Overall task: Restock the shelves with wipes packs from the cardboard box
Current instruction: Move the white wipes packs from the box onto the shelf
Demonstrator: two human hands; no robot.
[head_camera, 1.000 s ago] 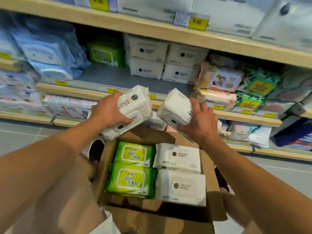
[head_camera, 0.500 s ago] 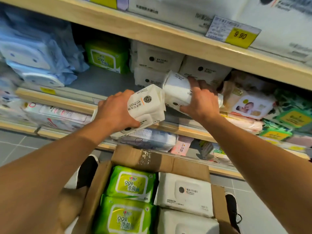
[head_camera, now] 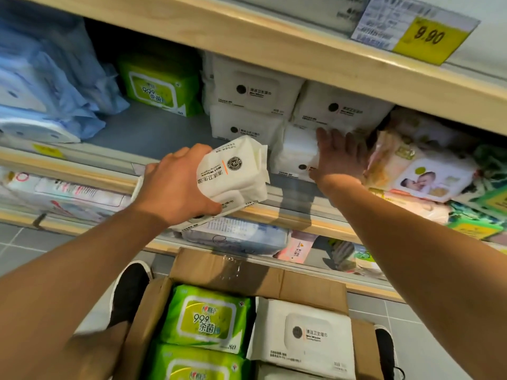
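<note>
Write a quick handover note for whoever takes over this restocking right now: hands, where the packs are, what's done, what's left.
Left hand: grips white soft wipes packs in front of the shelf edge, not yet shelved.
Right hand: open, straight fingers pressing a white wipes pack standing on the grey middle shelf, in front of the stacked white packs.
Brown cardboard box on the floor below holds green wipes packs and a white flip-lid pack.
Done: right-hand pack placed.
Left: shelve the left-hand packs, then empty the box.
</note>
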